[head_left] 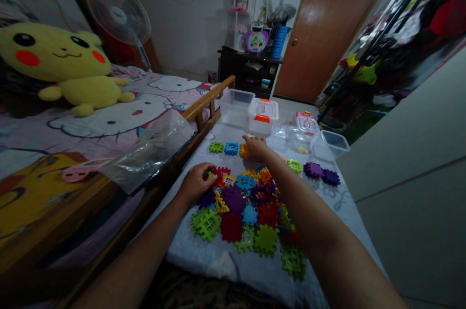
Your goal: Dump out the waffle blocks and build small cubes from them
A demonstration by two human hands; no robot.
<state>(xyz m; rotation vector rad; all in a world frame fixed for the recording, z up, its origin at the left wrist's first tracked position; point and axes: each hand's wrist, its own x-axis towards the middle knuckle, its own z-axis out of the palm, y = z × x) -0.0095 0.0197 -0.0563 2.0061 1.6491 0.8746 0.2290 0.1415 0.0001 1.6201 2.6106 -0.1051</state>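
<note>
A heap of flat, toothed plastic building tiles (247, 212) in green, red, purple, blue and orange lies on a pale cloth (233, 260) on the floor. My left hand (196, 182) rests at the heap's left edge, fingers curled over a red tile (220, 175) with a bit of green under them. My right hand (256, 147) reaches past the heap and closes on an orange tile (243, 150). That tile stands at the end of a row with a green tile (216, 146) and a blue tile (231, 148).
Clear plastic boxes (236, 105) and a lidded one with an orange latch (262, 115) stand beyond the row. Two purple tiles (322, 173) lie to the right. A wooden bed frame (204, 107) with a clear bag (153, 151) and a yellow plush toy (61, 63) runs along the left.
</note>
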